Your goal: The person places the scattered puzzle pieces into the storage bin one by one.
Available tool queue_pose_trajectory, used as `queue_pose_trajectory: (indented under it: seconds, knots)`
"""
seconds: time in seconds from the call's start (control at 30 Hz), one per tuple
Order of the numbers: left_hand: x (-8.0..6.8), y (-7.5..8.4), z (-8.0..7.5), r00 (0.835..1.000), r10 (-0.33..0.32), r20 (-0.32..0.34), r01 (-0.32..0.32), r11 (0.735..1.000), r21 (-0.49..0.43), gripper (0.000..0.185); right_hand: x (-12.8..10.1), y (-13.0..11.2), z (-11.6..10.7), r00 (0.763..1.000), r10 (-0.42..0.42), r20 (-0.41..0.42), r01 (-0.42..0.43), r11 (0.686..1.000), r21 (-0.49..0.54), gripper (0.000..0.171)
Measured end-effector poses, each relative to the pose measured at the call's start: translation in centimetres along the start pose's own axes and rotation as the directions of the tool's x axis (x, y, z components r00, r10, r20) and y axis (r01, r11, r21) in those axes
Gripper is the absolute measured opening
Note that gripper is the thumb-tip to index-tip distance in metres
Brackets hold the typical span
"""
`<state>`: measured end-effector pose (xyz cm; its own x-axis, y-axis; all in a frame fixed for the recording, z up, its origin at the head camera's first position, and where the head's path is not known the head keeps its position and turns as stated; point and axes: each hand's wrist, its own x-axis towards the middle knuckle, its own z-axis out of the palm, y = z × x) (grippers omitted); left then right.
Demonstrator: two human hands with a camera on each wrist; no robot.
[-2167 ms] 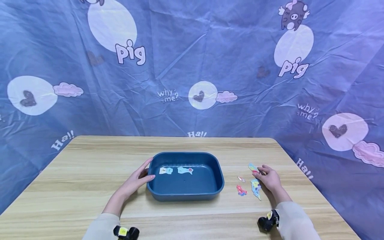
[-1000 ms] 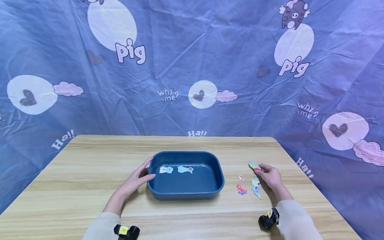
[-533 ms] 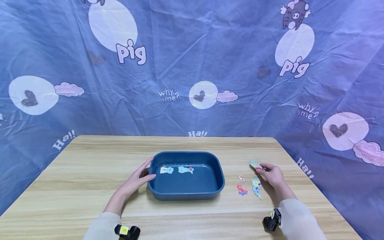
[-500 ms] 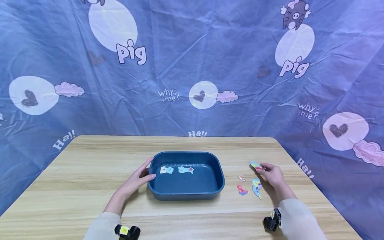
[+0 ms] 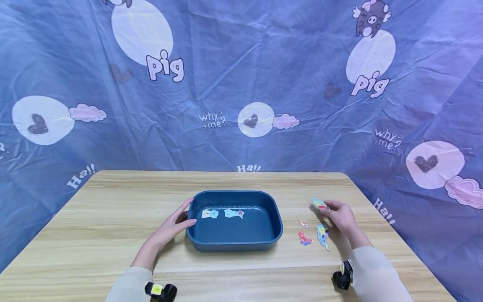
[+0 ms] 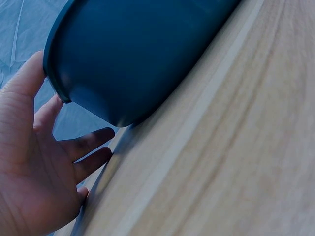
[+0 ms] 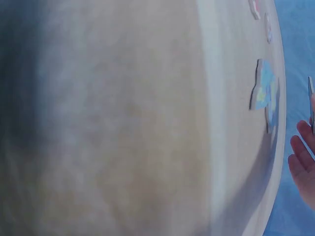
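Observation:
A dark blue plastic tub (image 5: 234,241) stands mid-table with two small paper pieces (image 5: 209,214) on its floor. My left hand (image 5: 174,224) rests against the tub's left end, thumb on the rim, fingers straight; the left wrist view shows the open palm (image 6: 29,167) beside the tub wall (image 6: 142,54). My right hand (image 5: 337,214) pinches a colourful paper cutout (image 5: 318,203) and holds it just above the table, right of the tub. Three more cutouts (image 5: 322,235) lie on the wood below that hand, one of them in the right wrist view as a blue cutout (image 7: 264,91).
The wooden table (image 5: 113,209) runs to a blue cartoon-print cloth backdrop (image 5: 241,84) behind and at both sides. Small black wrist cameras (image 5: 160,290) sit near the front edge.
My right hand has lifted the colourful cutout slightly up and back from the table. The left hand and the tub have not moved.

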<state>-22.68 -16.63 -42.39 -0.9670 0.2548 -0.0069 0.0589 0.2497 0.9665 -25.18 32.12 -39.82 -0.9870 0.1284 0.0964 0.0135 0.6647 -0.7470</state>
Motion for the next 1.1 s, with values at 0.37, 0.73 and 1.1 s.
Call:
queue_pose_trajectory:
  seconds: [0.37, 0.73, 1.1]
  knots:
    - [0.0, 0.0, -0.2, 1.000, 0.021, 0.011, -0.021, 1.000, -0.014, 0.061, 0.8, -1.8, 0.3, 0.995, -0.103, -0.009, 0.103, 0.995, -0.007, 0.043]
    - [-0.1, -0.1, -0.3, 1.000, 0.018, -0.009, -0.018, 1.000, -0.011, 0.061, 1.5, -4.6, 1.6, 0.984, -0.179, -0.015, 0.180, 0.984, 0.012, 0.038]
    - [0.0, -0.1, -0.1, 1.000, 0.021, -0.002, -0.021, 1.000, -0.010, 0.061, 2.1, -6.9, 2.9, 0.981, -0.193, 0.006, 0.192, 0.978, 0.076, 0.039]
